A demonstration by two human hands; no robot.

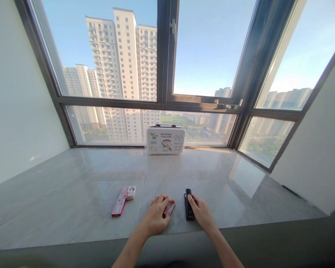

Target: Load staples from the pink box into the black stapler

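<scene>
My left hand point(158, 216) is closed around a small red-and-white staple box point(169, 209) near the front of the ledge; its fingers cover much of the box. A black stapler point(188, 206) lies just to the right, pointing away from me. My right hand point(199, 210) grips the stapler from its right side, thumb on top. Further left, another red-and-white staple box point(118, 207) lies flat, touching a similar box point(124, 192). Beside that one is a white box point(131, 192) with a stapler picture on it.
A white case point(166, 140) with cartoon prints and a dark handle stands upright against the window at the back. The grey marble ledge point(80, 190) ends at a front edge close to my wrists. Walls flank it on both sides.
</scene>
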